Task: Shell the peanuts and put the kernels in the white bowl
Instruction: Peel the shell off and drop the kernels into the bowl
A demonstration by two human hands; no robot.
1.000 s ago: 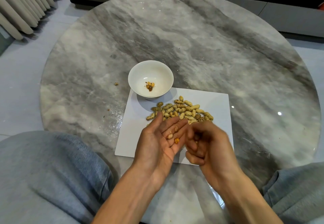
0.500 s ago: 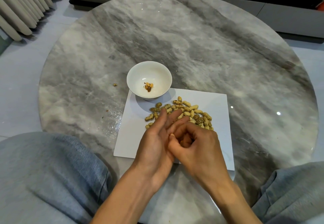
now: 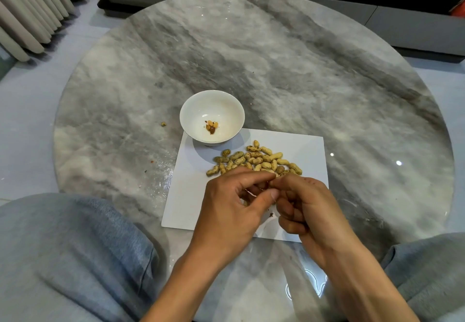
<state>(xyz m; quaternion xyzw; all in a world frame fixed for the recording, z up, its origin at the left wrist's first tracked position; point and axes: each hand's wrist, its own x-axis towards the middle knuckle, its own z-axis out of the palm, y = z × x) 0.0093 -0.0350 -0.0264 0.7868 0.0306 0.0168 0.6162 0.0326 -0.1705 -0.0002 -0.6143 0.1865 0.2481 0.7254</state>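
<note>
Between left hand point(image 3: 226, 203) and right hand point(image 3: 305, 206), pinched thing hidden

So there's a round table point(image 3: 314, 75) and a sheet of paper point(image 3: 309, 150) lying on it at the 6 o'clock edge, closest to the person. The bowl point(image 3: 191, 110) sits at the sheet's 11 o'clock corner, partly on the paper, partly on the table. A few kernels point(image 3: 211, 127) are in the bottom of it. The pile of peanuts point(image 3: 254, 159) is on the paper, at about 5 o'clock from the bowl. Left hand point(image 3: 226, 211) and right hand point(image 3: 307, 208) meet over the paper, fingertips touching, just at 6 o'clock from the pile. One crumb point(image 3: 163, 123) is on the table at 9 o'clock from the bowl.
</note>
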